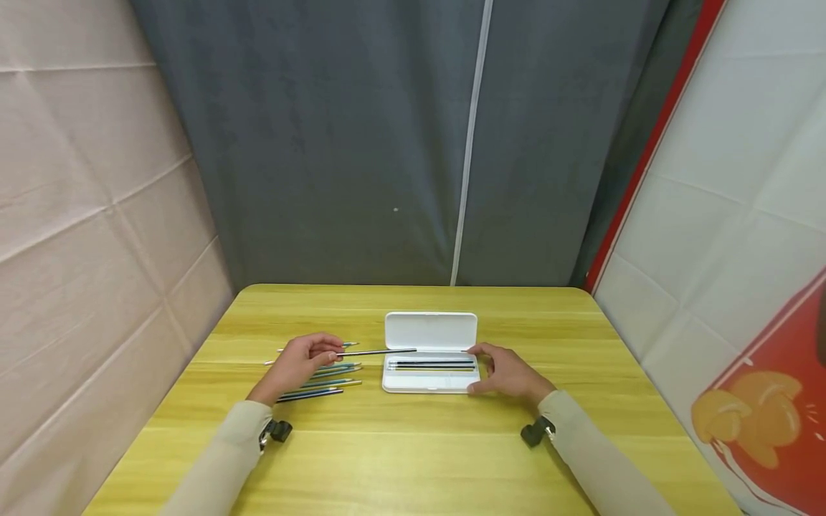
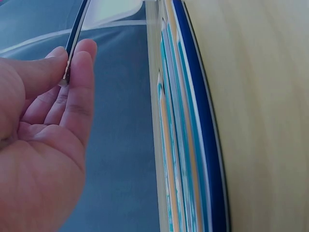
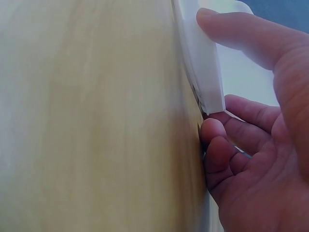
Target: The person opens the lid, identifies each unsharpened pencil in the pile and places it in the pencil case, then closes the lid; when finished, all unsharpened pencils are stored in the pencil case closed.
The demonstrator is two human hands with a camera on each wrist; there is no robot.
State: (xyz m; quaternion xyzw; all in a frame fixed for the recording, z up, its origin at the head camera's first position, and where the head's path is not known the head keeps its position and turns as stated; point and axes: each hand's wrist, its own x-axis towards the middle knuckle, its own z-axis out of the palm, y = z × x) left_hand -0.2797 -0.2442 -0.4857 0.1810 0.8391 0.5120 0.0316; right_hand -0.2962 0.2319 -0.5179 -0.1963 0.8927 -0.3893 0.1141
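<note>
My left hand (image 1: 302,364) pinches a dark, thin pencil (image 1: 381,352) by one end, between thumb and fingers. The pencil points right, its far end overlapping the hinge side of an open white pencil case (image 1: 431,330) in the head view. Several pencils (image 1: 434,364) lie side by side in the case's tray. At the case's right end, my right hand (image 1: 510,373) holds on, thumb at the near corner and fingers around the far side. In the right wrist view the thumb rests on the white case wall (image 3: 203,58), with the other fingers curled by its corner.
Loose pencils (image 1: 329,385), teal, yellow and dark blue, lie on the wooden table (image 1: 413,451) below and beside the left hand. The case lid stands raised at the back. A grey curtain (image 1: 323,158) hangs behind the table, with pale cloth walls (image 1: 97,215) at the sides.
</note>
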